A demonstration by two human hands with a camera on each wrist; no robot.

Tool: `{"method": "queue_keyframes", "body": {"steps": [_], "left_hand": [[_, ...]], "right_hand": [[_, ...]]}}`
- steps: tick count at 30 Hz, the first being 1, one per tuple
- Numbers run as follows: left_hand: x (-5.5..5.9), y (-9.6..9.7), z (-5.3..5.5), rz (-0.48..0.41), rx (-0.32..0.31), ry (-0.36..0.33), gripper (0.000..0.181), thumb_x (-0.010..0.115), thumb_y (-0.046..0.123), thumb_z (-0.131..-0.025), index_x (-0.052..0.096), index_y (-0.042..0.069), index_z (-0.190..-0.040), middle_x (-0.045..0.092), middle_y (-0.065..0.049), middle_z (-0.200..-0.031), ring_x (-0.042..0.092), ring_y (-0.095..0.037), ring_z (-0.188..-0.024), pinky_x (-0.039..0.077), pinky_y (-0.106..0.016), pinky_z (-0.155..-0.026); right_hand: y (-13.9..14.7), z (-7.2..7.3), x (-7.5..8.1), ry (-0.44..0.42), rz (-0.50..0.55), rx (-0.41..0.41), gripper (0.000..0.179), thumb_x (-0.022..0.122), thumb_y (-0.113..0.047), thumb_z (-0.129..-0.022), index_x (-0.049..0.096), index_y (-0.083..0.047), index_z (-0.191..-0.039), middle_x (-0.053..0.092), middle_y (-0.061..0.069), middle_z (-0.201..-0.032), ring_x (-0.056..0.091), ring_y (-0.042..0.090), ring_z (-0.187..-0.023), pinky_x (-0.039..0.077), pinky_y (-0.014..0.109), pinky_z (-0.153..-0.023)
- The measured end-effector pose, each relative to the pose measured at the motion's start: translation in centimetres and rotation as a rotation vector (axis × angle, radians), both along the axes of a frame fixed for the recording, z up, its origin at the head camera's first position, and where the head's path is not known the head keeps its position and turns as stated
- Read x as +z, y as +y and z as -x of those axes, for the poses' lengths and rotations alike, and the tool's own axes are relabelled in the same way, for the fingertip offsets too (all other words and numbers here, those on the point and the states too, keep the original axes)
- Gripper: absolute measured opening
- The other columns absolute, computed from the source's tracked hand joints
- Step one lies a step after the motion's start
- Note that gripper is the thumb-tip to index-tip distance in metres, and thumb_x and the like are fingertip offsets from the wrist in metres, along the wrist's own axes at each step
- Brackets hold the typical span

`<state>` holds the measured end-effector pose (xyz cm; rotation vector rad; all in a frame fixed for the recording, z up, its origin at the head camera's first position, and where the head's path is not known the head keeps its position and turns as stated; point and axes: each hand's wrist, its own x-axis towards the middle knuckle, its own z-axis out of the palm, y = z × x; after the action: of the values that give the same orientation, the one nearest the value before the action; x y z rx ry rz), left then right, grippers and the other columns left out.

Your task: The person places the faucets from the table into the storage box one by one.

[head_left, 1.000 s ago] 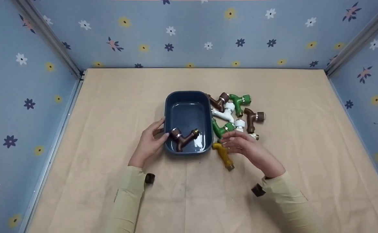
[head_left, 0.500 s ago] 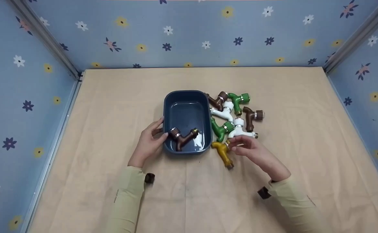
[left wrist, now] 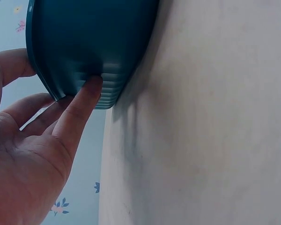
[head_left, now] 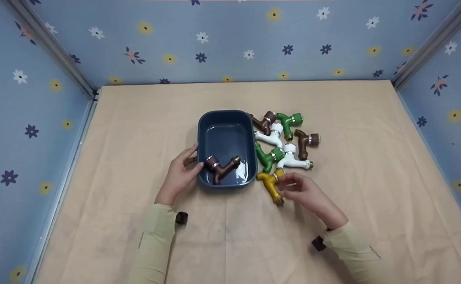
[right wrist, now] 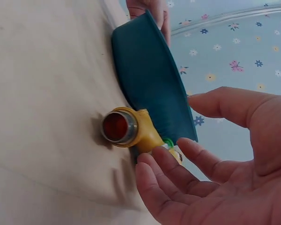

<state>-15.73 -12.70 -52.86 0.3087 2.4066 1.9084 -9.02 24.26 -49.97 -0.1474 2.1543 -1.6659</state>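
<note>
A dark blue rectangular tub (head_left: 226,118) stands mid-table with one brown tap (head_left: 223,170) lying inside at its near end. My left hand (head_left: 179,177) touches the tub's left side, thumb at the rim and fairly straight fingers against the outer wall (left wrist: 84,51). My right hand (head_left: 309,199) is beside a yellow tap (head_left: 270,186) right of the tub's near corner. In the right wrist view, the fingertips (right wrist: 147,171) are close to the yellow tap's body, while the thumb stands well apart from it. Nothing is gripped between them.
Right of the tub lie two green taps (head_left: 269,158) (head_left: 288,123), two white taps (head_left: 293,159) (head_left: 269,138) and two brown taps (head_left: 303,144) (head_left: 264,124), close together. Flower-patterned blue walls (head_left: 230,39) border the beige tabletop (head_left: 155,110) at back and sides.
My right hand has moved back from over the green and white taps and down beside the yellow tap, uncovering them. The left hand stays at the tub. The whole view has shifted slightly.
</note>
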Motion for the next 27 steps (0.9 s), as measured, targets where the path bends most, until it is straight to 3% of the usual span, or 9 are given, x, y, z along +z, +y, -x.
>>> {"method": "queue_keyframes", "body": {"steps": [9, 16, 19, 27], "left_hand": [[0.1, 0.0, -0.1, -0.046, -0.017, -0.002, 0.059, 0.062, -0.003, -0.09, 0.04, 0.001, -0.144, 0.038, -0.023, -0.143, 0.051, -0.042, -0.118, 0.048, -0.046, -0.091], [3.0, 0.3, -1.2, -0.037, -0.046, 0.003, 0.058, 0.059, -0.008, -0.09, 0.036, -0.008, -0.143, 0.035, -0.03, -0.143, 0.049, -0.046, -0.119, 0.048, -0.048, -0.092], [3.2, 0.3, -1.2, -0.028, -0.044, 0.002, 0.058, 0.059, -0.008, -0.09, 0.035, -0.008, -0.143, 0.035, -0.03, -0.143, 0.048, -0.046, -0.119, 0.047, -0.047, -0.092], [0.1, 0.0, -0.1, -0.037, -0.017, 0.005, 0.059, 0.062, -0.004, -0.09, 0.039, 0.0, -0.144, 0.037, -0.024, -0.144, 0.05, -0.043, -0.119, 0.048, -0.045, -0.092]], "right_hand": [[-0.8, -0.4, -0.9, 0.004, -0.014, -0.032, 0.039, 0.069, 0.004, -0.083, 0.053, 0.01, -0.118, 0.059, 0.025, -0.115, 0.059, 0.038, -0.106, 0.052, 0.029, -0.084], [-1.1, -0.6, -1.1, 0.026, -0.028, -0.034, 0.041, 0.071, 0.002, -0.082, 0.054, 0.009, -0.118, 0.058, 0.024, -0.114, 0.059, 0.038, -0.104, 0.051, 0.028, -0.085], [-1.2, -0.7, -1.2, 0.028, -0.036, -0.042, 0.039, 0.071, 0.003, -0.082, 0.055, 0.009, -0.117, 0.059, 0.023, -0.113, 0.06, 0.037, -0.103, 0.052, 0.028, -0.084], [-1.2, -1.0, -1.6, 0.023, -0.057, -0.078, 0.038, 0.07, 0.006, -0.08, 0.056, 0.008, -0.116, 0.059, 0.022, -0.113, 0.06, 0.035, -0.103, 0.052, 0.03, -0.085]]}}
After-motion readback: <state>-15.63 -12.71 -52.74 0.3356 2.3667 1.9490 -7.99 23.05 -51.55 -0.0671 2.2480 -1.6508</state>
